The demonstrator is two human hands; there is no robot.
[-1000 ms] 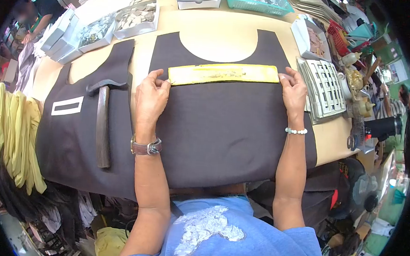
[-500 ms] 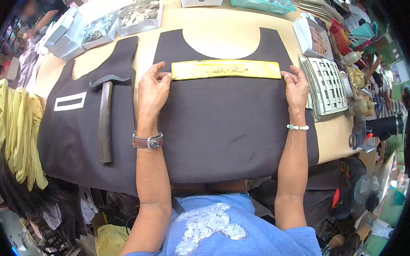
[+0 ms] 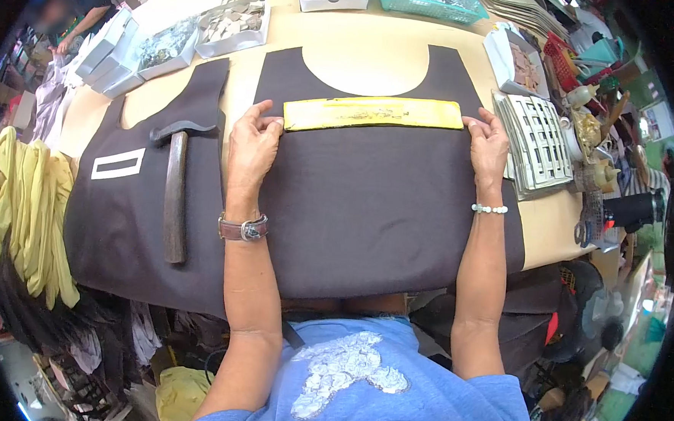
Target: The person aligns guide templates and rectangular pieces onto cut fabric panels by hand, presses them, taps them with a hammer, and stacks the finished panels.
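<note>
A long yellow strip (image 3: 372,115) with dark smudges lies across a dark bag-shaped fabric panel (image 3: 367,212), below its curved neckline. My left hand (image 3: 253,147) pinches the strip's left end between thumb and fingers. At the opposite end, my right hand (image 3: 490,148) grips the right corner in the same way. To the left, a hammer (image 3: 175,194) with a wooden handle rests on a second dark panel (image 3: 122,237). A white rectangular frame piece (image 3: 118,164) lies on that panel too.
White boxes of small pieces (image 3: 234,26) line the table's far left. A turquoise basket (image 3: 432,3) stands at the back. On the right are a box of brown pieces (image 3: 518,64) and stacked slotted cards (image 3: 539,141). Yellow cloth (image 3: 17,209) hangs at left; a person (image 3: 80,14) works beyond.
Both hands keep hold of the yellow strip in the same place on the panel. Only the camera view has shifted slightly.
</note>
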